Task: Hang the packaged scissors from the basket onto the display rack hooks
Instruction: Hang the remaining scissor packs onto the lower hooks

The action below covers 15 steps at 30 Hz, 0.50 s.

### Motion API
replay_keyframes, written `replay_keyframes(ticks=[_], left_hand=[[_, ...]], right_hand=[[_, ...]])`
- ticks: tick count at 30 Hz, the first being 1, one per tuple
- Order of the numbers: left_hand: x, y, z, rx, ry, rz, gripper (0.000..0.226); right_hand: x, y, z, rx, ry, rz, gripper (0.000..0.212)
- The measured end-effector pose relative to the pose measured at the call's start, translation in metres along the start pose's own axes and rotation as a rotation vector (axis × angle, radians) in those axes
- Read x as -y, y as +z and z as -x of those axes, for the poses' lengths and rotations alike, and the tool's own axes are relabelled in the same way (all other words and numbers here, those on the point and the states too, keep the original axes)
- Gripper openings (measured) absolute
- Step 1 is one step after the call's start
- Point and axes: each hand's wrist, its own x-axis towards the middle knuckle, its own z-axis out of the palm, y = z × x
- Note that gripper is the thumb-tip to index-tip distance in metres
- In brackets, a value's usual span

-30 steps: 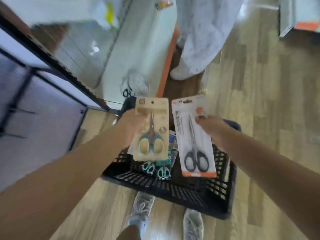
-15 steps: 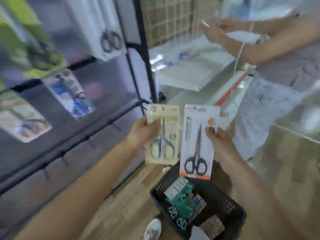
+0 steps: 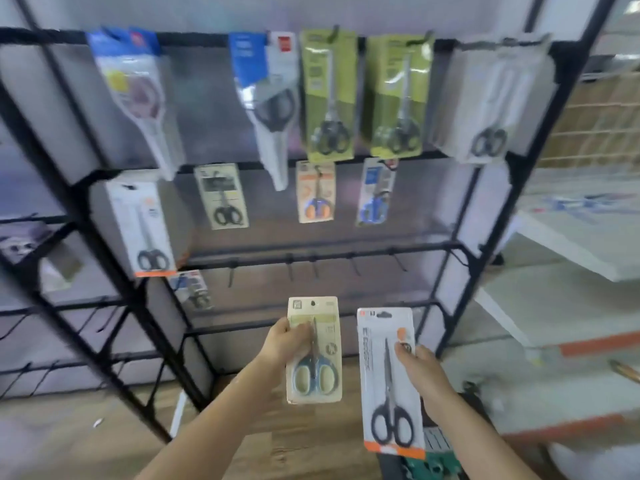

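Note:
My left hand (image 3: pixel 282 342) grips a beige pack of blue-handled scissors (image 3: pixel 315 351) by its left edge, held upright. A taller white pack of black-handled scissors (image 3: pixel 389 386) with an orange bottom strip is held at its right edge by my right hand (image 3: pixel 420 370). Both packs hang in the air in front of the black display rack (image 3: pixel 453 244), below a bar of bare hooks (image 3: pixel 313 263). Only a sliver of the basket (image 3: pixel 429 462) with teal packs shows at the bottom edge.
Several scissor packs hang on the rack's upper two rows, among them green packs (image 3: pixel 327 95) and a white one (image 3: pixel 490 102). A second rack section (image 3: pixel 52 258) stands to the left. White shelves with orange edging (image 3: pixel 571 341) are on the right. Wood floor lies below.
The view has swung up from the basket to the rack. Both hands have lifted their packs from over the basket to in front of the rack's lower bars.

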Motion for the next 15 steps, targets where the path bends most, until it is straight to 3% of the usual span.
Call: replay_keyframes(ticks=[9, 15], left_hand=[[-0.03, -0.148, 0.002, -0.259, 0.109, 0.189, 0.007], [-0.064, -0.249, -0.008, -0.406, 0.187, 0.201, 0.005]], right_hand=[[0.103, 0.128, -0.008, 0.269, -0.144, 0.106, 0.022], [0.19, 0.225, -0.006, 0.354, -0.35, 0.112, 0.02]])
